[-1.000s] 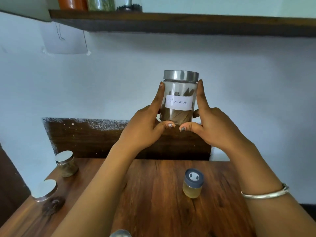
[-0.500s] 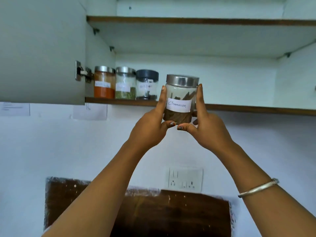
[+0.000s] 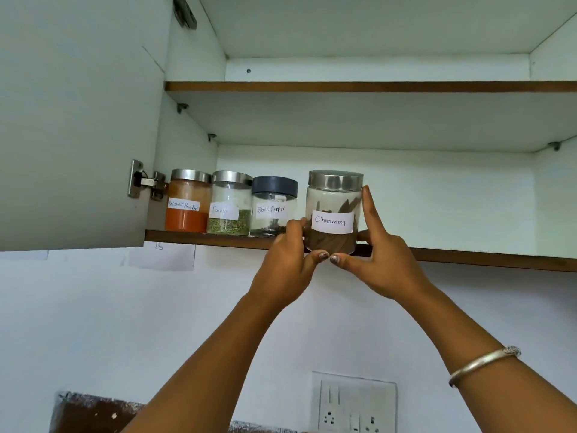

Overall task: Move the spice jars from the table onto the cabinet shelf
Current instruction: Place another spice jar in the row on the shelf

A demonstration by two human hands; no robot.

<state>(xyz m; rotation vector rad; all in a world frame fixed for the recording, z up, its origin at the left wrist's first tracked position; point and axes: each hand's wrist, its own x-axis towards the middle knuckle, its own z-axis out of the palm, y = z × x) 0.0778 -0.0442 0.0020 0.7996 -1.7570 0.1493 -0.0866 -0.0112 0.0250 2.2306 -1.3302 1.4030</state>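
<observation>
Because both hands cradle it low, with the thumbs meeting under the front of its base, the cinnamon jar is upright with its label facing out like the row beside it. It sits between the fingers of the left hand, curled round its lower left side, and those of the right hand, one stretched up the right wall towards the lid. Its base is at the front lip of the cabinet shelf, just right of the black pepper jar; whether it rests there I cannot tell. Half a second earlier it hung lower, in front of that lip, with the left forefinger straight up its side.
</observation>
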